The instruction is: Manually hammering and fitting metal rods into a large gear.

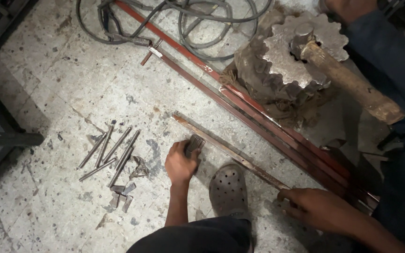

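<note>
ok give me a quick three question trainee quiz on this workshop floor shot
1. True or false: the left hand holds a small grey metal block.
2. What does the right hand rest on? A) long rusty flat metal strip B) grey cable C) hammer
3. Which footwear sits between the hands?

Key: 1 true; 2 A; 3 a grey perforated clog.

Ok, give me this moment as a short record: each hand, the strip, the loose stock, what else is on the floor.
left hand: fingers closed on a small dark metal block, pressed at the floor
right hand: resting on the flat metal strip
rods: loose group left of the left hand, short offcuts below them
sandal: between the hands
hammer: lying on a big toothed steel wheel
</note>
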